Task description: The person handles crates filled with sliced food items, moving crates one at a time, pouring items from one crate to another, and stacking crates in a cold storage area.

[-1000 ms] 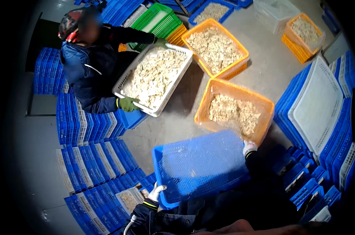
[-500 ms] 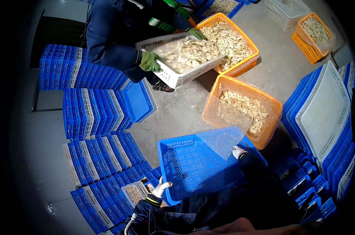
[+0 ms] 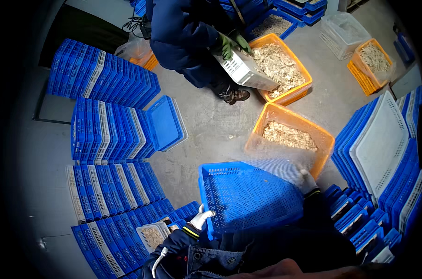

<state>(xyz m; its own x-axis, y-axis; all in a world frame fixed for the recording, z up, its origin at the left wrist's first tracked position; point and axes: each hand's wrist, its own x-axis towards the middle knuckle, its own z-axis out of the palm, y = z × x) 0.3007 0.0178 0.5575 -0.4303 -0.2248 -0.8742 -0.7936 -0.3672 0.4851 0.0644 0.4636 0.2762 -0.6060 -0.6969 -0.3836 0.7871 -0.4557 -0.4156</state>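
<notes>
My white-gloved left hand (image 3: 201,217) is closed on the left rim of a shallow blue perforated tray (image 3: 243,197), tilted in front of me, with no pieces visible in it. Beyond the tray's right side, my right hand (image 3: 308,181), also gloved and slightly blurred, grips the edge of a translucent mesh sheet (image 3: 280,160). The sheet is smeared by motion and spreads over the tray's far edge and the near part of an orange crate (image 3: 326,156). Pale dried flakes (image 3: 290,135) lie inside that plastic-lined crate.
Opposite, a co-worker (image 3: 178,42) in green gloves tips a white basket (image 3: 245,69) into another orange crate (image 3: 304,76) of flakes. Stacked blue and white trays (image 3: 108,130) line the left; more stacks (image 3: 383,144) stand at right. A clear crate (image 3: 343,35) sits far right.
My right hand has moved right with the mesh sheet, away from the tray's edge. The tray has shifted slightly right. The co-worker's white basket has gone from nearly level to steeply tipped.
</notes>
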